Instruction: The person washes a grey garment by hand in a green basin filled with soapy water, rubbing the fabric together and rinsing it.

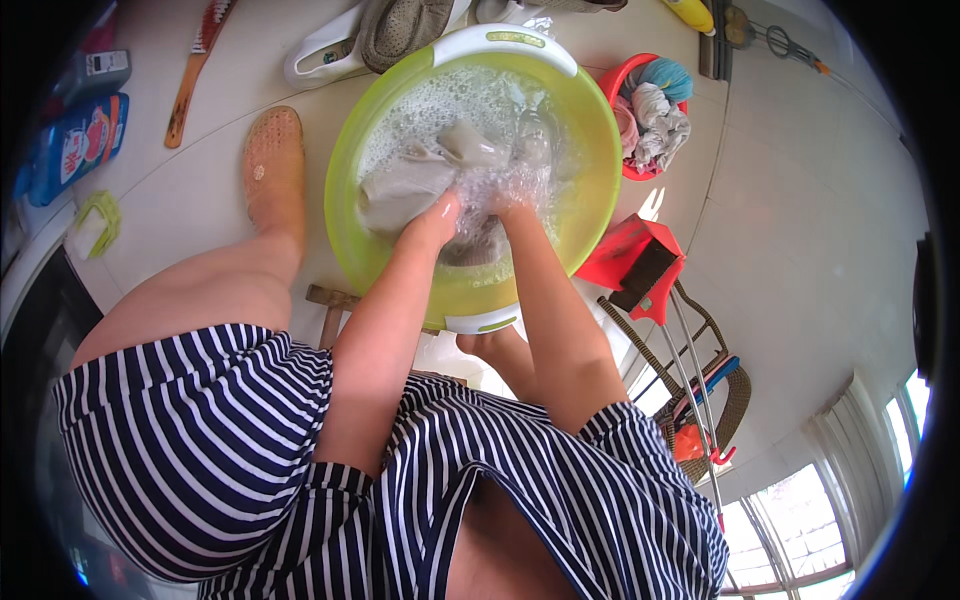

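Observation:
In front of me stands a round green plastic basin [341, 217] with white handles, holding sudsy water [442, 90]. A soaked light grey cloth [409, 187] lies in it, partly bulging above the surface. My left hand [444, 216] is dipped in beside the cloth's right part and appears to touch it, its fingers hidden by water and foam. My right hand [511, 201] is sunk in splashing suds a little to the right, fingers also out of sight. Between my wrists a darker ribbed piece of fabric [476, 251] shows under the water.
A red bucket [639, 64] of crumpled cloths and a red dustpan [630, 262] stand right of the basin. White and brown shoes [397, 34] lie beyond it. At left are a wooden-handled brush [187, 97], a blue detergent bottle [79, 146] and a green-edged soap dish [99, 225].

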The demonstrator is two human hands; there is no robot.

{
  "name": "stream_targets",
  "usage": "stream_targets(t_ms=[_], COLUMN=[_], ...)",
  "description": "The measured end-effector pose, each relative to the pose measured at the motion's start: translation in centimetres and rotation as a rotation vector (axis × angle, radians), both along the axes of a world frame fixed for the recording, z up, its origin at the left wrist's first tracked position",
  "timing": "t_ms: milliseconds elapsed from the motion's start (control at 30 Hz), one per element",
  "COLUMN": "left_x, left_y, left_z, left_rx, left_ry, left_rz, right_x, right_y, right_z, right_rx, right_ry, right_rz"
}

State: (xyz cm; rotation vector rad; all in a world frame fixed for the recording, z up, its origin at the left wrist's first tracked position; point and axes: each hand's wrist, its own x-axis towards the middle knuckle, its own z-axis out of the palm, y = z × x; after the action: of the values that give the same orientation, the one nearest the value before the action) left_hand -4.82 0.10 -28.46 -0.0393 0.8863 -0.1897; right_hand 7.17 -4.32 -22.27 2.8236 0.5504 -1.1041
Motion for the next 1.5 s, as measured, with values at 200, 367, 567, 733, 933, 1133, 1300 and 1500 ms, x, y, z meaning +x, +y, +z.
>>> stream_targets(t_ms=[200,367,567,733,933,1133,1300,1500], left_x=[4.4,1.7,5.2,4.4,2.1,3.4,1.4,2.2], left_y=[4.5,5.5,1.0,2.8,2.9,0.1,0.5,5.0], left_z=[10.7,10.9,10.2,8.1,5.0,3.9,2.2,7.9], left_rx=[-0.089,-0.29,-0.22,0.05,-0.087,0.117,0.162,-0.046], left_ry=[-0.175,-0.553,-0.21,-0.048,0.081,0.137,0.196,-0.031], left_rz=[-0.004,0.144,0.316,0.042,0.171,-0.083,-0.245,-0.148], right_x=[-4.1,-12.1,-2.9,-1.2,-8.5,-3.0,-1.3,-1.7], right_y=[0.7,3.7,1.0,-4.9,-0.8,-6.7,-4.7,1.4], right_z=[13.3,20.3,11.4,5.1,3.7,-4.7,-6.4,8.6], right_rx=[0.733,0.614,0.727,0.325,0.238,-0.314,-0.261,0.293], right_ry=[0.152,-0.036,-0.54,-0.411,-0.354,0.218,0.102,0.137], right_rz=[-1.069,-0.281,0.054,-0.481,-0.085,0.136,0.166,-0.408])
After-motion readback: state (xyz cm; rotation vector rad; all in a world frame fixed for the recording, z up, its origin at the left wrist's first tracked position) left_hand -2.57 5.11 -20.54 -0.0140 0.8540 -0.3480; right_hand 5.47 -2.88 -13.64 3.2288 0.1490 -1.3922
